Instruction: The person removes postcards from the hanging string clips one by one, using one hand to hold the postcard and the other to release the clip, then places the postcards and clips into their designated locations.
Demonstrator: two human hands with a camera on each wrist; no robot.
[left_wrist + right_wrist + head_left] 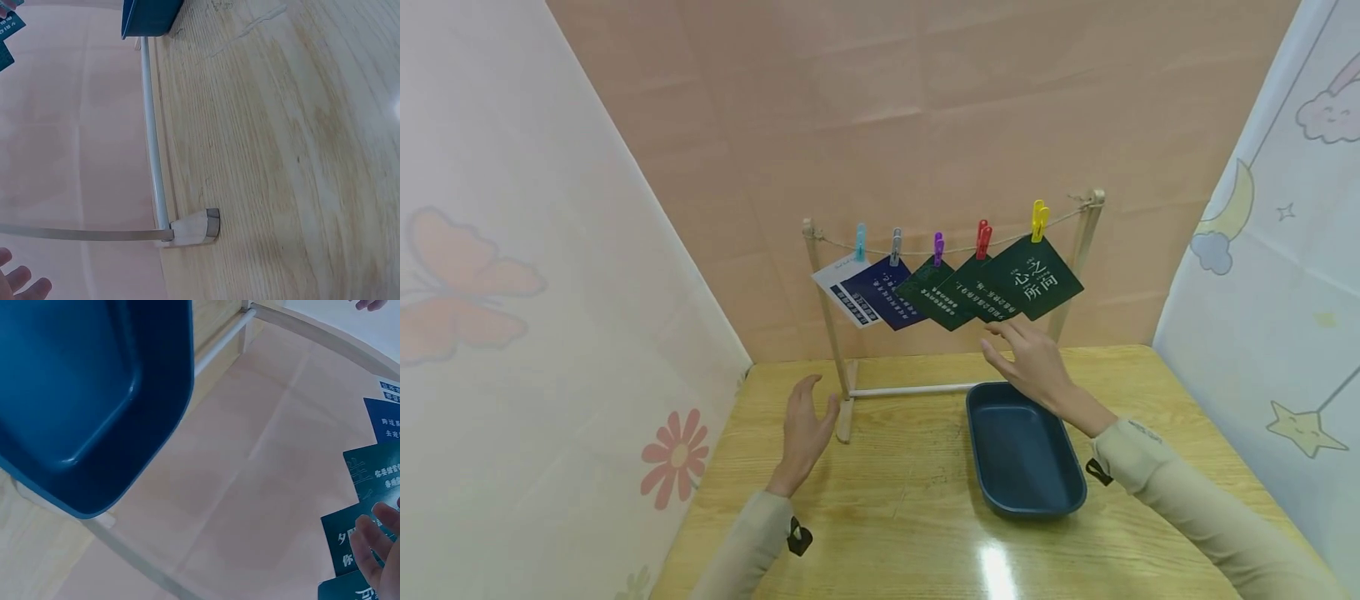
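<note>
Five cards hang in a row from a string on a wooden stand, each under its own clothespin. At the right end a yellow clothespin [1039, 222] bites a dark green card [1032, 279]. Red [983, 240], purple [938, 248], grey [896, 247] and light blue [861, 242] clothespins follow leftward, over two more green cards, a navy card [887, 292] and a white card [842, 279]. My right hand [1033, 362] hovers just below the green cards, fingers relaxed, holding nothing. My left hand [805, 429] is empty, loosely spread beside the stand's left post [827, 317].
A dark blue tray [1028, 510] sits on the wooden table [895, 533] under my right hand. The stand's white crossbar [913, 389] runs low behind it. Patterned cloth walls close in both sides, with a plain peach backdrop [880, 117] behind.
</note>
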